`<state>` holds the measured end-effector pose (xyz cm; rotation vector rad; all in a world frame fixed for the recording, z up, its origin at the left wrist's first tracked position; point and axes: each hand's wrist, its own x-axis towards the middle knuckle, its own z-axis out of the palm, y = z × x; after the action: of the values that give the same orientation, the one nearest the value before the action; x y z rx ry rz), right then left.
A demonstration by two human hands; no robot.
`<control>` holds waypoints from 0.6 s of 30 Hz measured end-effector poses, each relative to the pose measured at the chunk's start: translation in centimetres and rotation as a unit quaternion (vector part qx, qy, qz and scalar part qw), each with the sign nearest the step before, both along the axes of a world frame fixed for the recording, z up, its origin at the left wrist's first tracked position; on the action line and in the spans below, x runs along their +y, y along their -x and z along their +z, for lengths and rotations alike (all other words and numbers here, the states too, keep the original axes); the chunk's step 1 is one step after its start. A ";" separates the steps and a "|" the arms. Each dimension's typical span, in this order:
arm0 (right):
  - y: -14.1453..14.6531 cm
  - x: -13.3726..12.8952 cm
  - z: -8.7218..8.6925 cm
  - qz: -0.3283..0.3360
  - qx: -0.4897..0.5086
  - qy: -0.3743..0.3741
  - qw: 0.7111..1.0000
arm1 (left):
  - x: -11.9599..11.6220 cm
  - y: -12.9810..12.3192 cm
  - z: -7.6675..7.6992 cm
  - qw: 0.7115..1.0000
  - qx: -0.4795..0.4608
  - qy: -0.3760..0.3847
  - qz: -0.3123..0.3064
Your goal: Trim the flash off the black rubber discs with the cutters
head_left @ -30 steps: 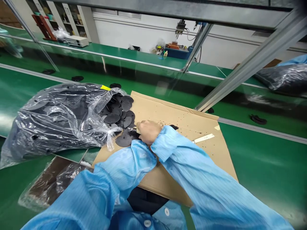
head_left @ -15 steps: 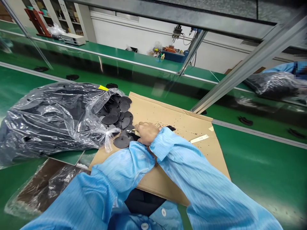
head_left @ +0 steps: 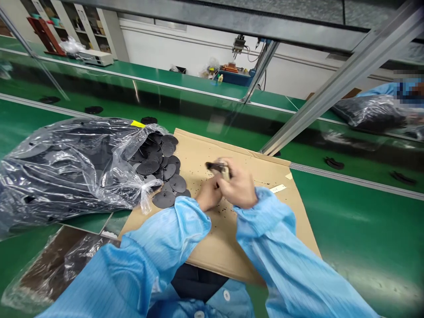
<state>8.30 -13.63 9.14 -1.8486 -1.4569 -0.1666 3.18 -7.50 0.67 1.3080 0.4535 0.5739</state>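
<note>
My right hand (head_left: 243, 183) is closed round a small cream-handled tool (head_left: 225, 172) that looks like pliers; motion blurs it. Just left of that tool's handle shows a dark, blurred end (head_left: 212, 166). Close against it, my left hand (head_left: 209, 194) has its fingers curled in, and what they hold is hidden. Both hands are over a cardboard sheet (head_left: 232, 247) sprinkled with tiny black bits. To the left, a pile of flat black round plastic discs (head_left: 149, 167) spills from the mouth of a clear plastic bag (head_left: 66, 163) full of black parts.
A white strip (head_left: 278, 188) lies on the cardboard's right side. Metal posts (head_left: 294, 110) rise behind the sheet. Curved black pieces (head_left: 334, 163) rest on the green surface beyond the rail. At lower left is an open box (head_left: 49, 260) with clear plastic. Another person's blue sleeve (head_left: 377, 89) shows far right.
My right hand, with the tool, has moved right and up from the disc pile. My left hand has come out from beneath it, also away from the pile. My view has shifted slightly.
</note>
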 end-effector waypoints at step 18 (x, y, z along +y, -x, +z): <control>-2.9 -4.9 -7.6 -0.054 0.218 -0.075 0.972 | -0.4 0.4 0.5 0.981 -0.089 0.160 -0.058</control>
<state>11.20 -18.52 1.55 -1.7085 -1.0153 0.0738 2.82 -7.86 1.20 0.9600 0.3049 0.4915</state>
